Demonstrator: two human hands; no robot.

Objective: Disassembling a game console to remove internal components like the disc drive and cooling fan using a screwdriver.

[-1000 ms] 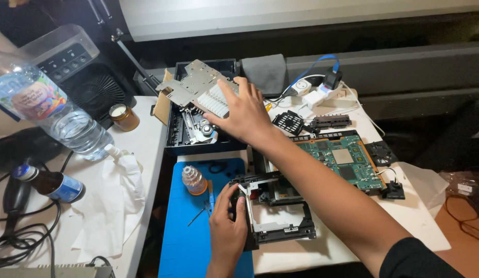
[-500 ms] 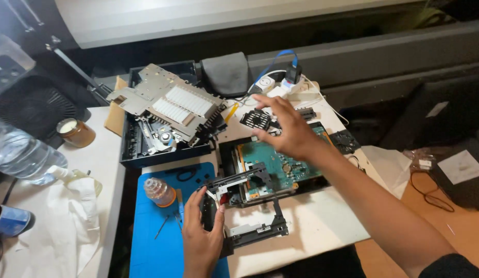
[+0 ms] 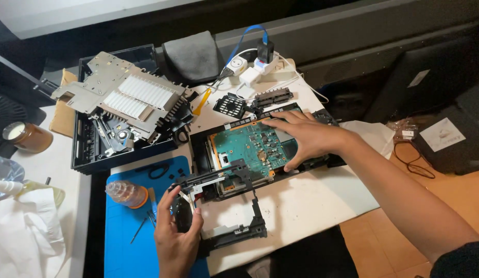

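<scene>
Right hand point(image 3: 306, 138) lies flat, fingers spread, palm down on the right half of the green circuit board point(image 3: 250, 149); no pinch, just pressing. The board sits in a black tray-like chassis point(image 3: 201, 149) near the middle of the white counter point(image 3: 301, 206).

Left hand point(image 3: 176, 238), grip closed around the near-left corner of a black plastic frame point(image 3: 234, 231), thumb and fingers wrapped on a dark block there. Frame lies just in front of the board, touching the chassis edge, partly over the blue work mat point(image 3: 121, 242).

On the mat, just left of that hand: a small clear bottle with an orange cap point(image 3: 125, 193), lying tilted.

Further back left: a grey metal shield plate with a white finned block point(image 3: 123, 98), resting askew on an open black case point(image 3: 85, 154).

Behind the board: two small black parts point(image 3: 232, 105), white plugs and cables point(image 3: 250, 72), a grey pouch point(image 3: 193, 56).

Far left: amber jar point(image 3: 26, 136), white cloth point(image 3: 23, 231).
</scene>
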